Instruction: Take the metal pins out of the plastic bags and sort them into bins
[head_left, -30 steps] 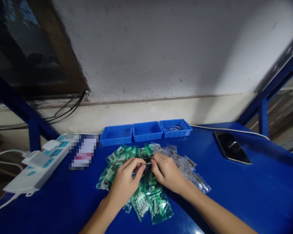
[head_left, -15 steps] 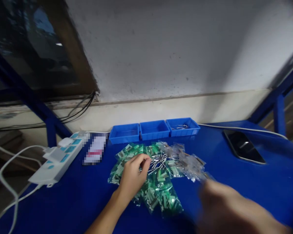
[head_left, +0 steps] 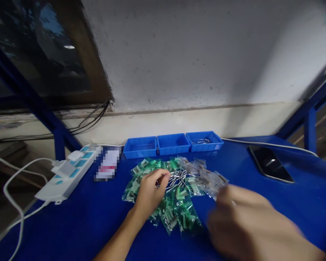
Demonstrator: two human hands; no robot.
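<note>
Beside the metal pins [head_left: 177,178], the left hand [head_left: 151,189] curls (right hand [head_left: 243,217] blurred).

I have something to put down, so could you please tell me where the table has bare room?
Bare blue table lies between the power strip and the left hand, and between the clear bags and the phone. The middle is crowded with green bags and metal rods; the right hand hides part of the near right.

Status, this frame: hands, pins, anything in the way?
Left hand curled beside pins, grip unclear. Right hand blurred near clear bags, grip unclear. Pins loose in a heap; green bags crowd close.
</note>
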